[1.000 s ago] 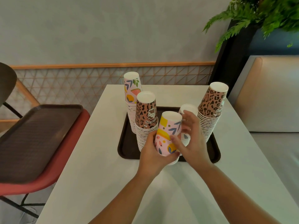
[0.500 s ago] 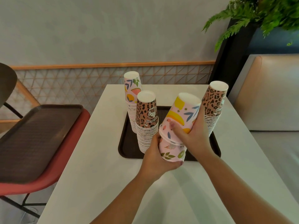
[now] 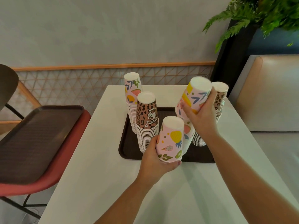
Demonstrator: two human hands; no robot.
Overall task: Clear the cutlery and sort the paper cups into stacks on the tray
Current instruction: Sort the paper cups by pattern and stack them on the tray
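A dark brown tray [image 3: 124, 143] lies on the white table [image 3: 100, 167]. On it stand upside-down cup stacks: a pink fruit-print stack [image 3: 131, 101] at the back left, a leopard-print stack [image 3: 146, 120] in front of it, a short pink stack [image 3: 187, 136] in the middle, and a leopard-print stack [image 3: 220, 101] at the right. My left hand [image 3: 153, 160] grips a pink fruit-print cup [image 3: 171, 139] at the tray's front edge. My right hand [image 3: 202, 117] holds a few nested pink cups [image 3: 194, 97], tilted, above the short pink stack. No cutlery is in view.
A second brown tray [image 3: 35, 139] rests on a red chair [image 3: 68, 160] to the left. A beige bench seat [image 3: 271, 94] stands at the right, with a plant [image 3: 262, 15] in a dark planter above it. A lattice railing runs behind the table.
My right hand has lifted the upper pink cups off and carried them up and to the right. My left hand keeps the lower pink cup near the tray's front edge.
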